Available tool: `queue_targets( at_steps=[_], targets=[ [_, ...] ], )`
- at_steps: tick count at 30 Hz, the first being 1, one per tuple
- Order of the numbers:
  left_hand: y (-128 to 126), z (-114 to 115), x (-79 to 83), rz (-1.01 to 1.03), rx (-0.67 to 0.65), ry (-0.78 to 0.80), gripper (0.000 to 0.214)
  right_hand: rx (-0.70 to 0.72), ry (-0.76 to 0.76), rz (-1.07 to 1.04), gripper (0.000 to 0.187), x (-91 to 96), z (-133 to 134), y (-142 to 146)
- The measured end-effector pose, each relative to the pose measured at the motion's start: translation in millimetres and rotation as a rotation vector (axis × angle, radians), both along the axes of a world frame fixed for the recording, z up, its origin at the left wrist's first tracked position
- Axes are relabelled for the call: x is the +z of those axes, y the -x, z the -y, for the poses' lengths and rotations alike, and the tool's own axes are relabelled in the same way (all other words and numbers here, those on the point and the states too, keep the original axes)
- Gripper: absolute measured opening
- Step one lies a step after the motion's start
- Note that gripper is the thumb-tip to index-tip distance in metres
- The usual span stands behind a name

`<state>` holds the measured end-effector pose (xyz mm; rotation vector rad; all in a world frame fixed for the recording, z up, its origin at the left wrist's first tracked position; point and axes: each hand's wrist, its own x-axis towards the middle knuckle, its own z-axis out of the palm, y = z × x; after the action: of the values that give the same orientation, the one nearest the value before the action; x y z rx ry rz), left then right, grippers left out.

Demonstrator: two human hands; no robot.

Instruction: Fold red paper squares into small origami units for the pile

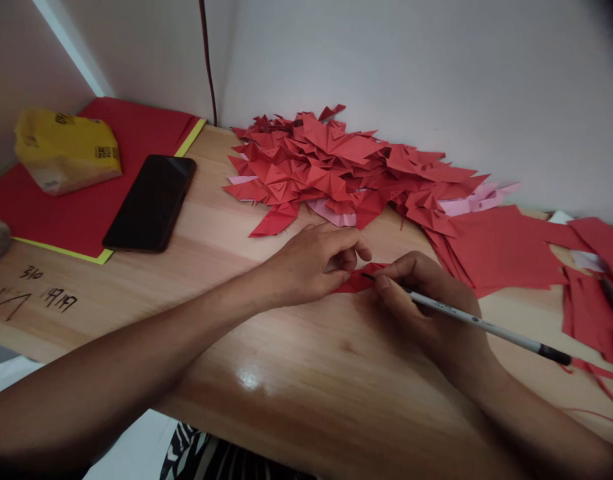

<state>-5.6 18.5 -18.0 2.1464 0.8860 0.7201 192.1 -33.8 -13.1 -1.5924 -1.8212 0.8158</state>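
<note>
While both hands meet over a small folded piece of red paper, a pen works at its edge.

Seen from the head camera, the left hand pinches the piece flat against the pale wooden tabletop, steadying it; the right hand grips a slim white pen with a black cap, tip touching the paper. Beyond, a heap of folded red paper shapes lies against the far wall. Far left, a black phone rests partly on a red sheet beside a yellow packet.
</note>
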Motion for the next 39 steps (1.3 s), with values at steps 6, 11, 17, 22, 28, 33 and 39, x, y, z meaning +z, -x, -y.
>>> queue_targets(
  at_steps=[6,11,17,22,28,33,39],
  targets=[
    [0.1,-0.5,-0.7,-0.002,0.003,-0.006,0.021,0.003,-0.005,0.012,0.016,0.7,-0.6,0.5],
    [0.1,-0.1,-1.7,-0.002,0.006,-0.002,0.021,0.003,-0.002,0.028,0.015,2.6,-0.7,0.3],
    [-0.3,-0.1,-1.7,0.001,0.009,0.006,0.02,-0.007,0.02,0.033,0.016,4.0,-0.4,1.5],
    [-0.3,-0.6,-1.7,0.004,0.007,0.004,0.019,-0.021,0.02,0.018,0.015,3.6,0.7,3.2],
    [-0.5,-0.5,-2.2,0.003,0.006,0.003,0.019,-0.006,0.016,0.018,0.015,3.0,0.4,2.0],
    [0.2,-0.6,-1.6,0.009,0.001,0.006,0.019,0.004,-0.001,0.023,0.015,2.8,-0.4,1.2],
    [0.2,-0.5,-1.4,0.005,0.007,0.016,0.019,0.008,-0.009,0.013,0.015,2.7,-0.6,1.7]
  ],
)
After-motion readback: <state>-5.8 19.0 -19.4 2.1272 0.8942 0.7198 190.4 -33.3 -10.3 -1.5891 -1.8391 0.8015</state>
